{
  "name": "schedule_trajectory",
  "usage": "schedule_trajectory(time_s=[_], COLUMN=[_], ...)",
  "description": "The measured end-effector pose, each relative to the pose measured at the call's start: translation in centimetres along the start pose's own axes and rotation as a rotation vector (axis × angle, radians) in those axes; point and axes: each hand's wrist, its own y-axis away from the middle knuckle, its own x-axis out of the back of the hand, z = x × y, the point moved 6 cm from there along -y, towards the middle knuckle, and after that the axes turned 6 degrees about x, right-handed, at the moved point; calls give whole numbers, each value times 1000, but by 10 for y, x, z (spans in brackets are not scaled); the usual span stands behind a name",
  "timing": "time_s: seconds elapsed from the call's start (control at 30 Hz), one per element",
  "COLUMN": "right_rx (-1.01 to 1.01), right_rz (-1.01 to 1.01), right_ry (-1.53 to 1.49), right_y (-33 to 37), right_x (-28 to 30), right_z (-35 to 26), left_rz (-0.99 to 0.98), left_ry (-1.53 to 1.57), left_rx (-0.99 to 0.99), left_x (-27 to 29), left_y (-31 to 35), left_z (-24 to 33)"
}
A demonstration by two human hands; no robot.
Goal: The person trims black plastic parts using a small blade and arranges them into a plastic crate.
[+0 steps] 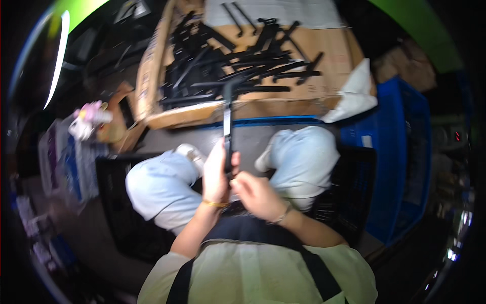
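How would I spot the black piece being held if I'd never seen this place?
Find the big cardboard box with its heap of black pieces at the top of the view. Below it, between the knees of the pale jeans, look for the left hand. The long black piece there points toward the box; unlike the heaped ones, it is in the person's grip.

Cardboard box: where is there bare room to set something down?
In the box, bare cardboard lies right of the black bars, left of the white sheet at the near right corner. The pale sheet at the far edge has a bare right part. Left and middle are crowded with heaped bars.
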Motion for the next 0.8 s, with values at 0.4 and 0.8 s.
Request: schedule_trajectory(time_s=[0.4,0.8], right_rx=[273,278], right_rz=[675,705], right_ry=[-16,-262], right_y=[-23,-44], right_x=[107,76], right_z=[15,11], left_rz=[-670,-523], left_ry=[76,-213], left_rx=[479,176], left_x=[31,-2], left_y=[34,33], left_z=[-23,-18])
